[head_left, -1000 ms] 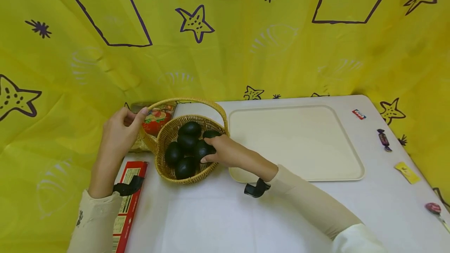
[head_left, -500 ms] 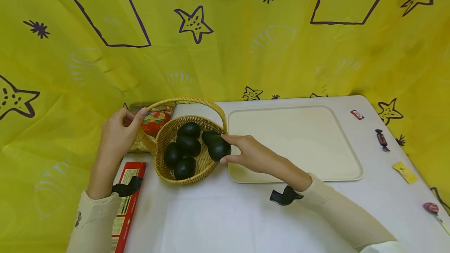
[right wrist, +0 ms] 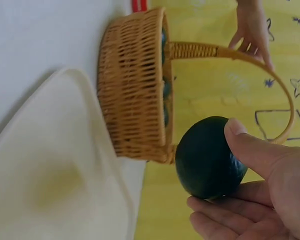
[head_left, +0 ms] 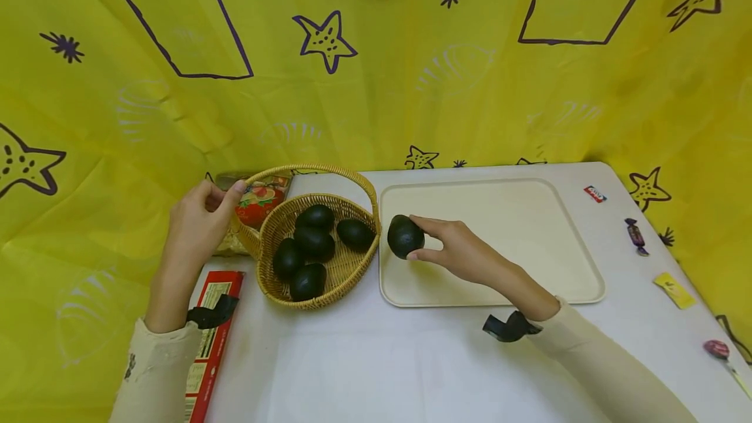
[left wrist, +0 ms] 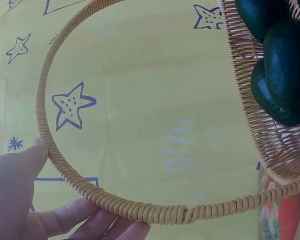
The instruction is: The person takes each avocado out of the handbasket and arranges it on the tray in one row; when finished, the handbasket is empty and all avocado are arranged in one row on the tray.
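Note:
A woven basket (head_left: 276,230) with a hoop handle (left wrist: 55,155) stands at the table's left and holds several dark avocados (head_left: 314,240). My left hand (head_left: 196,220) grips the handle (head_left: 243,183) at its left side. My right hand (head_left: 452,250) holds one dark avocado (head_left: 405,236) between thumb and fingers, just above the left part of the cream tray (head_left: 529,266). In the right wrist view the avocado (right wrist: 207,157) sits in my right hand (right wrist: 250,195), beside the basket (right wrist: 135,85) and over the tray (right wrist: 50,175).
A red box (head_left: 211,338) lies at the table's left front edge. A printed snack bag (head_left: 261,198) lies behind the basket. Small wrapped sweets (head_left: 637,234) and a yellow packet (head_left: 675,287) lie along the right edge. Yellow patterned cloth (head_left: 376,51) hangs behind.
My right hand has lifted one avocado out of the basket and carried it right, over the tray's left part. My left hand has stayed on the handle.

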A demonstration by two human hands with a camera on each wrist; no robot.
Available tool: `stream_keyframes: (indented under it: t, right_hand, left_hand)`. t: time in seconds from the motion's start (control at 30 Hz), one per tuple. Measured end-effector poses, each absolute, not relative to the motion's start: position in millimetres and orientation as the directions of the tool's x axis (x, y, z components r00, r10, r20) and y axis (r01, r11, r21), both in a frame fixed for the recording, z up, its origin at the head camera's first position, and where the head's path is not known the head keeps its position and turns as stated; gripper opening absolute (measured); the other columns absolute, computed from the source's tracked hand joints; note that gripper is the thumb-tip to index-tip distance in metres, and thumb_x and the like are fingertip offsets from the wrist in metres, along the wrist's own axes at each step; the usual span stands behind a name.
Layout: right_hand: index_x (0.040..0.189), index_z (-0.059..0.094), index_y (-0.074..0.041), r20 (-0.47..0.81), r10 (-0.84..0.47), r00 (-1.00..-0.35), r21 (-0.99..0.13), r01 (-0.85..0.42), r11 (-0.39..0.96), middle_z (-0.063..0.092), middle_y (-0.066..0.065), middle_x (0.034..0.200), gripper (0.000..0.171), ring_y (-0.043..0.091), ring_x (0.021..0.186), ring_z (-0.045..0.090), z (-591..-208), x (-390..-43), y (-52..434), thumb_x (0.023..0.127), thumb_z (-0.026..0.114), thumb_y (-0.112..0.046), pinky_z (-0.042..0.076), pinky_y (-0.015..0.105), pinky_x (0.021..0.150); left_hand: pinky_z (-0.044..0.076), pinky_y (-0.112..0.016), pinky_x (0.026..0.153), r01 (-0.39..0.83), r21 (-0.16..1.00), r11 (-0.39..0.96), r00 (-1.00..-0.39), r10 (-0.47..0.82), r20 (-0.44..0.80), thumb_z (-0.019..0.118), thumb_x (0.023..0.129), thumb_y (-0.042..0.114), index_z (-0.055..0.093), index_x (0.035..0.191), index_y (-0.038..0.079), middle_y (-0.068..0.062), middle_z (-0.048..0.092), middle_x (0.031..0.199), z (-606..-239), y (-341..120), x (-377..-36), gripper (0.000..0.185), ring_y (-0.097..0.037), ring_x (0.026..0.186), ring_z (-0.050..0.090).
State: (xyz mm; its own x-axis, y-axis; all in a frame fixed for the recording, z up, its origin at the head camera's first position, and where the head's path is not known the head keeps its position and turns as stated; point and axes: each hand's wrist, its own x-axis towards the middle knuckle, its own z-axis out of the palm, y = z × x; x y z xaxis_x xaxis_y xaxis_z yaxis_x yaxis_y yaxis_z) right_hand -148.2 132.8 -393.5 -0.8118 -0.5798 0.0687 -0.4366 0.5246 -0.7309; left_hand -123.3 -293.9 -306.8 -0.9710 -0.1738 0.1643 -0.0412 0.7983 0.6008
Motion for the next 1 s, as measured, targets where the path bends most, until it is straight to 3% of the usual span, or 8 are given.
stream_keyframes:
  t: [0.67, 1.0]
  right_hand:
    - [0.156, 0.046, 0.001, 0.059, -0.507, -0.860, -0.760, -0.368, 0.536, 0.051, 0.022, 0.157, 0.071, 0.043, 0.144, 0.050, -445.1, -187.8, 128.0, 0.098, 0.078, -0.023, 0.041, 0.055, 0.117]
    - [0.153, 0.050, 0.003, 0.052, -0.537, -0.842, -0.766, -0.378, 0.520, 0.054, 0.024, 0.153, 0.067, 0.042, 0.143, 0.051, -461.0, -204.8, 110.5, 0.097, 0.079, -0.016, 0.041, 0.053, 0.117]
  left_hand:
    - [0.043, -0.045, 0.081, -0.031, 0.603, 0.797, -0.969, -0.172, 0.178, 0.051, 0.106, 0.061, 0.061, 0.105, 0.002, -0.020, 0.063, 0.112, -305.7, -293.3, -123.1, 0.060, -0.038, 0.104, 0.058]
    - [0.043, -0.045, 0.081, -0.031, 0.600, 0.799, -0.969, -0.172, 0.179, 0.051, 0.106, 0.060, 0.060, 0.105, 0.001, -0.021, 0.062, 0.112, -307.3, -294.3, -123.7, 0.059, -0.039, 0.103, 0.058]
